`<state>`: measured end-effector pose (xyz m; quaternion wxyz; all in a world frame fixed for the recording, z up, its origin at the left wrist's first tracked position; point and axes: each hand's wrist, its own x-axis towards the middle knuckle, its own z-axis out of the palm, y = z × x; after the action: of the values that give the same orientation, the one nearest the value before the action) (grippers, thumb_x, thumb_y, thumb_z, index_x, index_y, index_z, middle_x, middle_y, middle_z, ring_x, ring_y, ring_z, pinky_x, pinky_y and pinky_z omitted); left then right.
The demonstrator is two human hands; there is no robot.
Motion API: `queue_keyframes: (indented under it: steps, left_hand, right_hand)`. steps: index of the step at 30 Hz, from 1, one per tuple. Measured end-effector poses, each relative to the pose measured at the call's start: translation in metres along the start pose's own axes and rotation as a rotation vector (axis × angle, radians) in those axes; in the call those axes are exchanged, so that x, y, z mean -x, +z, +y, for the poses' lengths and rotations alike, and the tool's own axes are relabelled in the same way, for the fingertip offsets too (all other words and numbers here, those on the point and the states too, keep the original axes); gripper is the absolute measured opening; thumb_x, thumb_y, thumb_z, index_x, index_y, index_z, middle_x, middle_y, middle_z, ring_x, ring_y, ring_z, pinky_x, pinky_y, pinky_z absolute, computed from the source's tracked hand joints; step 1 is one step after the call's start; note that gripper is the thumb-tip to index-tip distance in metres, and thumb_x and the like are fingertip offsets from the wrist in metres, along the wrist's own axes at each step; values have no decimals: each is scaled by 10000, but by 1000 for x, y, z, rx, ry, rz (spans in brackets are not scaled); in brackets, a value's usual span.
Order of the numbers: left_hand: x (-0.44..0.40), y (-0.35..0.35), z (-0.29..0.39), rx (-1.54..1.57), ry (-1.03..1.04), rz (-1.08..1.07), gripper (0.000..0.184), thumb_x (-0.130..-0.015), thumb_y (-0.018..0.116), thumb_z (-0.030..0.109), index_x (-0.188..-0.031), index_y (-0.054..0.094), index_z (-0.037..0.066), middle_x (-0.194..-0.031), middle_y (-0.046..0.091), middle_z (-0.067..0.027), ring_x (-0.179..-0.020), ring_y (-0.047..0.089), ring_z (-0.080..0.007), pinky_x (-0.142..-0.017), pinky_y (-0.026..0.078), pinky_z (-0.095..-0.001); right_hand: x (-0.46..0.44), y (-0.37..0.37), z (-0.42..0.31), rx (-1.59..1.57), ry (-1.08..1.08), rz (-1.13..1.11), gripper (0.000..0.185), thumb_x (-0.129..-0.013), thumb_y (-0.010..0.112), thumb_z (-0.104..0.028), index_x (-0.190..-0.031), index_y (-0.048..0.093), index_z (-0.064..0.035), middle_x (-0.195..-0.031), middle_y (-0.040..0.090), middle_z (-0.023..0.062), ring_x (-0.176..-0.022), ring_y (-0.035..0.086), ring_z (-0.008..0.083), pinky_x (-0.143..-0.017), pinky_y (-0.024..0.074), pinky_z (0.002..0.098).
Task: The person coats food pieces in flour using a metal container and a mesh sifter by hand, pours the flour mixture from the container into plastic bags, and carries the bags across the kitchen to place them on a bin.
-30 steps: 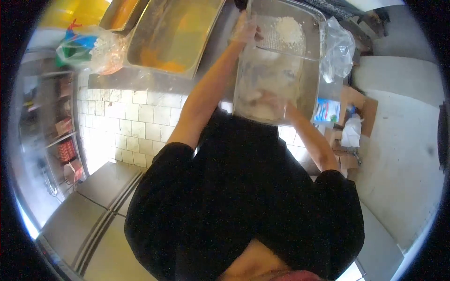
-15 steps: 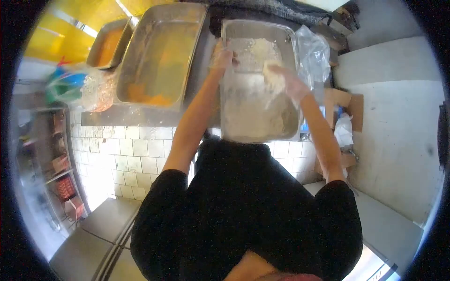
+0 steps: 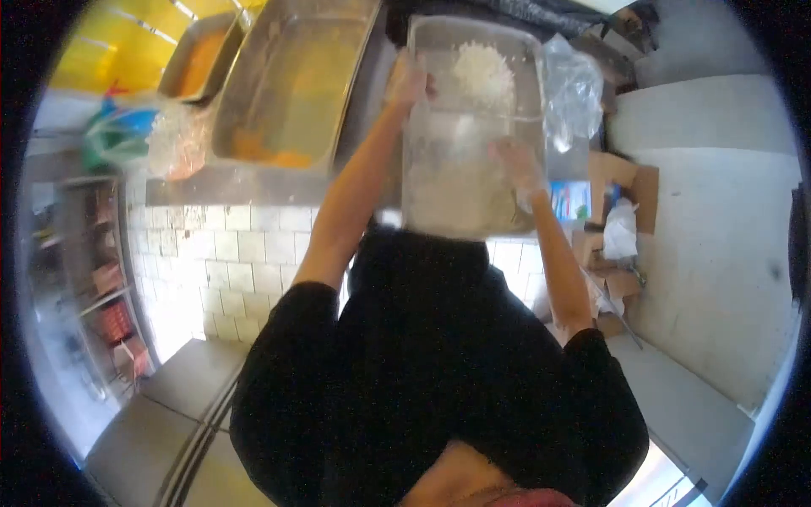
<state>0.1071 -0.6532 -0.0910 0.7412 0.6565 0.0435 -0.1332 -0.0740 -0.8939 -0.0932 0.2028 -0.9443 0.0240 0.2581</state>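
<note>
A deep metal tray [image 3: 473, 230] is in front of me, with pale flour-like powder [image 3: 456, 186] over its near part. White crumbs [image 3: 485, 74] form a heap at its far end, and a clear straight line divides the two areas. My left hand [image 3: 410, 83], in a thin clear glove, grips the tray's left rim, the thumb side showing inside. Over the powder at the right side is my right hand [image 3: 519, 171], also in a clear glove. Its fingers point forward and left, somewhat blurred, and nothing shows in them.
Left of the tray stand a large metal pan [image 3: 291, 93] with yellow-orange residue and a smaller pan [image 3: 199, 66] of orange contents. A clear plastic bag [image 3: 573, 89] lies against the tray's right side. Cardboard boxes [image 3: 623, 190] are at the right.
My right hand has let go of a pale crumb-covered clump and drawn back toward me over the powder. The crumbs now sit in a heap at the far end. My left hand stays on the rim.
</note>
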Motion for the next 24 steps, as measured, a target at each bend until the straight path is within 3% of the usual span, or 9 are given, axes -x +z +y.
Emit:
queue_keyframes:
  steps: [2,6,9,12,14,18,20,24]
  left_hand:
    - [-3,0,-1,74,-45,-44,324,-950,441,320,-1154,373,78,-644,544,-121,-446,562,-215,-384,464,-366]
    - [2,-3,14,-52,-4,-25,321,-949,442,316,-1167,364,93,-655,564,-144,-430,570,-239,-383,468,-378]
    - [4,-2,7,9,-1,-78,319,-947,444,299,-1186,352,108,-672,575,-155,-417,573,-257,-384,472,-380]
    - [4,-1,7,46,-33,-41,311,-946,446,294,-1182,369,107,-663,573,-150,-413,571,-247,-388,478,-367]
    - [5,-2,-4,106,89,-51,325,-951,445,304,-1183,365,91,-657,572,-141,-404,569,-239,-376,473,-364]
    - [-12,0,-13,21,59,-18,336,-953,446,304,-1185,359,77,-633,564,-128,-395,560,-227,-367,469,-366]
    - [-13,2,-12,7,29,38,337,-953,447,293,-1185,355,66,-606,562,-112,-396,563,-221,-371,473,-365]
    - [-8,2,-8,42,40,64,338,-952,450,293,-1187,354,70,-591,568,-107,-395,565,-222,-375,480,-363]
  right_hand:
    - [17,18,-34,-575,95,196,465,-941,416,-357,-1303,476,-71,-1329,476,148,-1209,458,252,-1058,307,357]
    - [-36,102,-8,-528,-153,275,381,-963,392,-290,-1248,525,-74,-1279,525,125,-1195,470,236,-1020,347,353]
    - [-26,117,-18,-565,-359,-14,382,-965,398,-269,-1273,493,-64,-1307,497,122,-1216,448,251,-1046,323,360]
    - [-6,112,-27,-388,-525,-234,387,-967,405,-248,-1298,460,-54,-1336,470,118,-1236,426,265,-1073,299,367]
    - [4,105,-30,-342,-594,-333,394,-968,409,-234,-1314,439,-48,-1355,452,116,-1250,411,274,-1090,283,371]
    - [58,37,-115,-980,-128,-584,481,-905,548,-306,-1303,458,-51,-1351,447,152,-1247,411,290,-1074,306,383]
    - [57,38,-133,-214,-367,-404,673,-802,639,-479,-1309,476,-68,-1326,471,160,-1230,427,309,-1070,292,400]
    - [33,87,-84,-252,-221,-387,772,-740,666,-539,-1313,469,-61,-1364,426,171,-1272,379,302,-1092,254,394]
